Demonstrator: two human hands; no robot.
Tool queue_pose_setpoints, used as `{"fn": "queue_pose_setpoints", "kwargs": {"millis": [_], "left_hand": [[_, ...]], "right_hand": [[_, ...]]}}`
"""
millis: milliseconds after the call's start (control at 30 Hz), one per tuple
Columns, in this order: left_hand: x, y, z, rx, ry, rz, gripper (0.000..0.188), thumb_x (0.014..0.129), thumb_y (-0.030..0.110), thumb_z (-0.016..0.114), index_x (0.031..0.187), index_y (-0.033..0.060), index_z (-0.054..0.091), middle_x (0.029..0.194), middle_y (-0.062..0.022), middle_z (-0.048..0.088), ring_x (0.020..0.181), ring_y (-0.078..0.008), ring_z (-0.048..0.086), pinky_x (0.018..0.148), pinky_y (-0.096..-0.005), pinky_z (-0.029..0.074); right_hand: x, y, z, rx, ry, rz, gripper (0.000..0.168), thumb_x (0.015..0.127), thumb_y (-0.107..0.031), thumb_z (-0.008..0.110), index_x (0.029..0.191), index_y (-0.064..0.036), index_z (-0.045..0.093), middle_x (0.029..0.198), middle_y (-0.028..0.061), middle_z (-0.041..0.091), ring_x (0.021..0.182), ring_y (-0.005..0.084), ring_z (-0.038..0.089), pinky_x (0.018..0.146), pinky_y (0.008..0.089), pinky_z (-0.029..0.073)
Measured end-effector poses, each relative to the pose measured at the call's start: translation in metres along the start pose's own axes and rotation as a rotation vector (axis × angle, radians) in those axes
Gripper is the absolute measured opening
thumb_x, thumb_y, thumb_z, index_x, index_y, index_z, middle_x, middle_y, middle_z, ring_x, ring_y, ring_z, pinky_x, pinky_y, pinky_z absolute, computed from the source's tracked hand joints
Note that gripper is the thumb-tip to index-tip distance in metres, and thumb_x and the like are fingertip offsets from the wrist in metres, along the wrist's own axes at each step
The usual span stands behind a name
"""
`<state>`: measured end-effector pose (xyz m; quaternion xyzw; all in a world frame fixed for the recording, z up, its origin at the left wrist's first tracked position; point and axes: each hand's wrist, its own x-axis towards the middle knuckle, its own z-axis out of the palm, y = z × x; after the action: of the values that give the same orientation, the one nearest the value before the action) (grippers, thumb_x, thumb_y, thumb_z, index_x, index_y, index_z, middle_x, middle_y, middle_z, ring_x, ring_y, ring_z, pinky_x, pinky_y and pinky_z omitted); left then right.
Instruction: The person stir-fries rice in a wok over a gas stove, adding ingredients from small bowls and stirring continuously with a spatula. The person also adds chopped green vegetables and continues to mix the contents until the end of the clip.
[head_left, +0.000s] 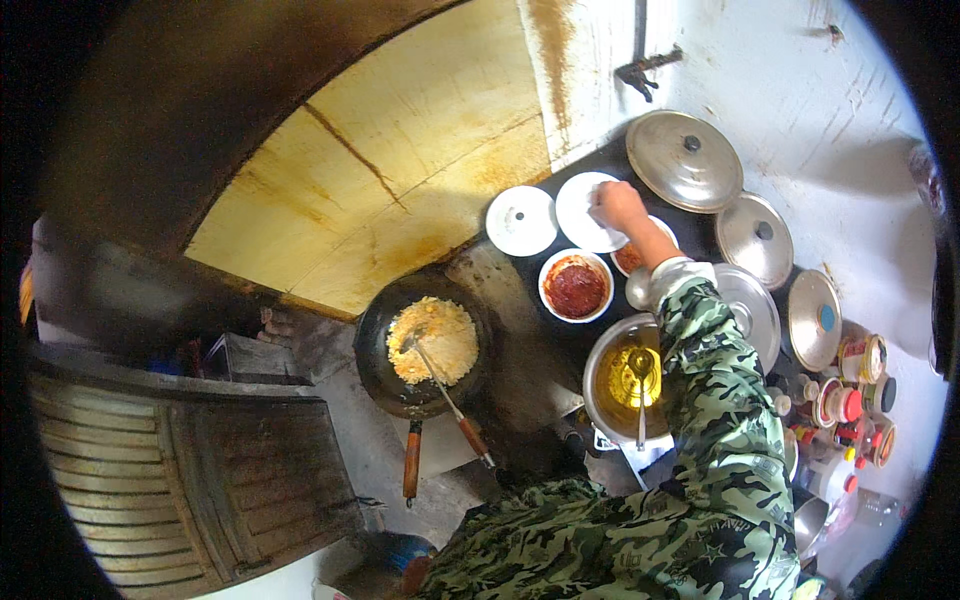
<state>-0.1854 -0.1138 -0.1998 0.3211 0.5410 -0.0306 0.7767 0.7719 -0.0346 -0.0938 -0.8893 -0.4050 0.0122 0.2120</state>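
Note:
My right hand (621, 205), in a camouflage sleeve (720, 382), reaches over a round white dish or lid (581, 225). Its fingers are bunched at the middle of that white round; whether they grip anything is blurred. Left of it lies a white lid (521, 221) with a dark spot at its centre. Just below stands a white bowl of dark red paste (576, 286). Partly under my wrist is a second bowl with reddish seasoning (628, 259). My left hand is out of view. A wok (375, 367) holds fried rice (439, 337), with a wooden-handled ladle (442, 382) resting in it.
A metal pot of yellow oil (622, 382) with a ladle (642, 405) stands beside my forearm. Metal lids (682, 161) lean along the white wall (795, 127). Several jars and bottles (840, 405) crowd the right. A wooden cabinet (262, 480) is at lower left.

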Motion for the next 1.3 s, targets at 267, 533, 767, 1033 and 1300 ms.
{"fn": "queue_pose_setpoints", "kwargs": {"millis": [267, 533, 767, 1033, 1300], "left_hand": [[-0.008, -0.013, 0.005, -0.016, 0.049, 0.025, 0.050, 0.102, 0.050, 0.048, 0.120, 0.0053, 0.058, 0.096, -0.0088, 0.061, 0.077, -0.0205, 0.057, 0.073, -0.0361, 0.049], [0.012, 0.001, -0.003, 0.000, 0.033, 0.016, 0.049, 0.101, 0.050, 0.050, 0.121, 0.0050, 0.058, 0.097, -0.0091, 0.060, 0.079, -0.0209, 0.057, 0.074, -0.0367, 0.049], [0.049, 0.037, -0.017, 0.052, -0.040, -0.028, 0.049, 0.101, 0.049, 0.051, 0.121, 0.0048, 0.058, 0.098, -0.0093, 0.060, 0.080, -0.0213, 0.057, 0.075, -0.0372, 0.049], [0.087, 0.083, -0.056, 0.162, -0.135, -0.091, 0.049, 0.100, 0.048, 0.052, 0.122, 0.0045, 0.059, 0.100, -0.0095, 0.060, 0.082, -0.0218, 0.058, 0.076, -0.0378, 0.049], [0.112, 0.109, -0.075, 0.218, -0.197, -0.112, 0.049, 0.100, 0.047, 0.054, 0.122, 0.0043, 0.059, 0.101, -0.0098, 0.060, 0.084, -0.0222, 0.058, 0.078, -0.0384, 0.048]], "right_hand": [[0.058, -0.139, 0.091, -0.037, 0.011, -0.100, 0.021, 0.087, -0.013, 0.055, 0.094, -0.001, 0.071, 0.095, 0.0223, 0.071, 0.087, 0.0378, 0.071, 0.079, 0.0462, 0.057], [0.058, -0.145, 0.094, 0.051, 0.056, -0.122, 0.021, 0.086, -0.017, 0.059, 0.093, 0.000, 0.071, 0.091, 0.0228, 0.071, 0.087, 0.0368, 0.070, 0.079, 0.0457, 0.057], [0.030, -0.136, 0.023, 0.184, 0.247, -0.097, 0.023, 0.079, -0.019, 0.066, 0.096, -0.004, 0.070, 0.095, 0.0226, 0.070, 0.090, 0.0398, 0.068, 0.084, 0.0469, 0.054], [-0.079, -0.014, -0.093, 0.047, 0.441, 0.235, 0.020, 0.075, -0.018, 0.069, 0.088, -0.004, 0.073, 0.088, 0.0214, 0.071, 0.083, 0.0379, 0.070, 0.078, 0.0470, 0.055], [-0.185, 0.112, -0.081, -0.299, -0.056, 0.529, 0.012, 0.071, -0.017, 0.073, 0.077, -0.007, 0.076, 0.079, 0.0202, 0.071, 0.076, 0.0369, 0.071, 0.076, 0.0440, 0.057]]}}
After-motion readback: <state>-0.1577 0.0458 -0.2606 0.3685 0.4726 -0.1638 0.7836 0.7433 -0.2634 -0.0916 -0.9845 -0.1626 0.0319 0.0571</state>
